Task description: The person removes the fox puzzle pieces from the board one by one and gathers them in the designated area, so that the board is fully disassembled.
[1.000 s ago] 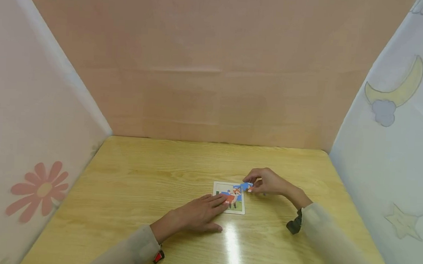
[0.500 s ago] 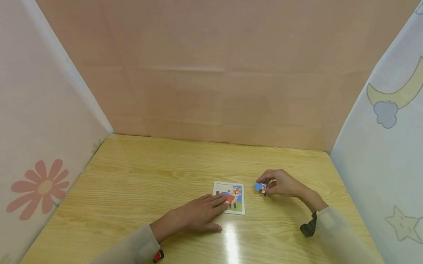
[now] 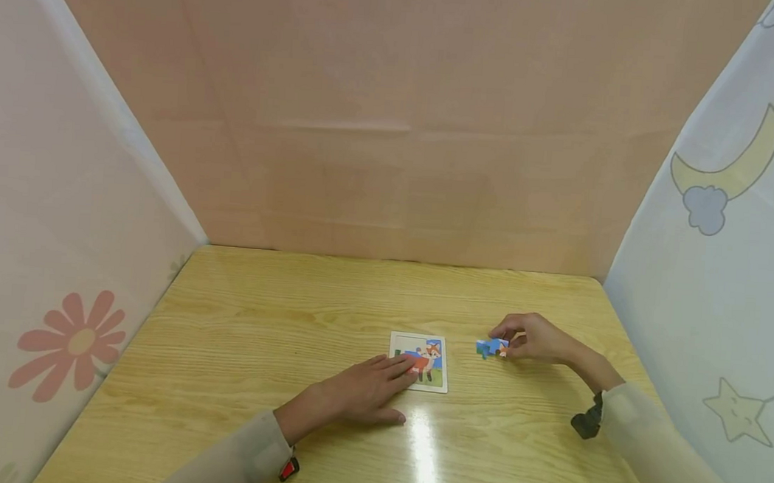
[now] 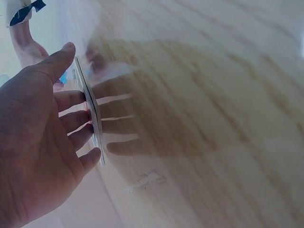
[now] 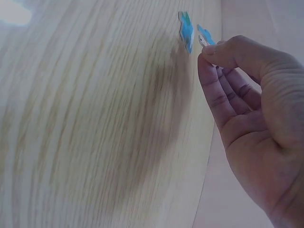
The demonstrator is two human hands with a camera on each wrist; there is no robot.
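Observation:
A small square puzzle board (image 3: pixel 444 384) with a fox picture lies on the table, its upper left part bare of pieces. My left hand (image 3: pixel 364 394) rests with its straight fingers on the board's lower left; in the left wrist view the fingertips of that hand (image 4: pixel 42 128) touch the thin board (image 4: pixel 90 102). To the right of the board my right hand (image 3: pixel 541 339) pinches a blue and orange puzzle piece (image 3: pixel 502 346) between thumb and finger. Beside it in the right wrist view, another blue piece (image 5: pixel 186 32) lies on the wood, close to the pinched piece (image 5: pixel 205 35) in my right hand (image 5: pixel 261 104).
The wooden table (image 3: pixel 277 294) has a pinkish wall (image 3: pixel 390 183) behind it. Pale side walls stand left and right, one with a pink flower (image 3: pixel 81 342), the other with a moon (image 3: pixel 730 174) and a star.
My right hand has moved right, away from the board, with the pinched piece. Another piece now shows beside it. My left hand has stayed on the board.

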